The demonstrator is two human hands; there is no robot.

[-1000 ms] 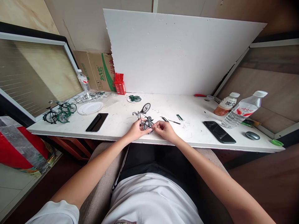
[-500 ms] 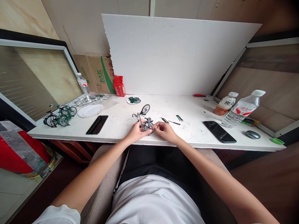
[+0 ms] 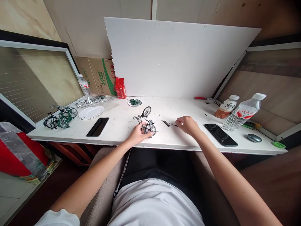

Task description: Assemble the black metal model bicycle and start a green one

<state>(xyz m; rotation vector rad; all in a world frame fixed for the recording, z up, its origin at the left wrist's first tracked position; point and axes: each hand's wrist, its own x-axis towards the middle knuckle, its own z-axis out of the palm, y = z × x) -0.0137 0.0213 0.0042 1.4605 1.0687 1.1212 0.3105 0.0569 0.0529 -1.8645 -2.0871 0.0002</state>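
A small black model bicycle (image 3: 147, 125) stands tilted at the front of the white table, one spoked wheel pointing up and away. My left hand (image 3: 138, 133) is closed round its lower part, with the thumb along the near wheel. To the right, my right hand (image 3: 188, 125) is over the tabletop, its fingers curled and low. Its fingertips meet the handle end of a thin dark tool (image 3: 173, 124) lying there; whether they grip it is hidden. Just left of that tool lies a small black part (image 3: 166, 123).
Several model bicycles (image 3: 62, 117) stand at the left, near white paper plates (image 3: 91, 113) and a phone (image 3: 97, 127). A green bicycle lies on a small plate (image 3: 130, 104) behind. On the right are another phone (image 3: 221, 135), two bottles (image 3: 244, 111) and a mouse (image 3: 254, 138).
My right hand has left the bicycle's wheel and moved right to the thin tool, now covering the small green part. My left hand keeps the bicycle in nearly the same place.
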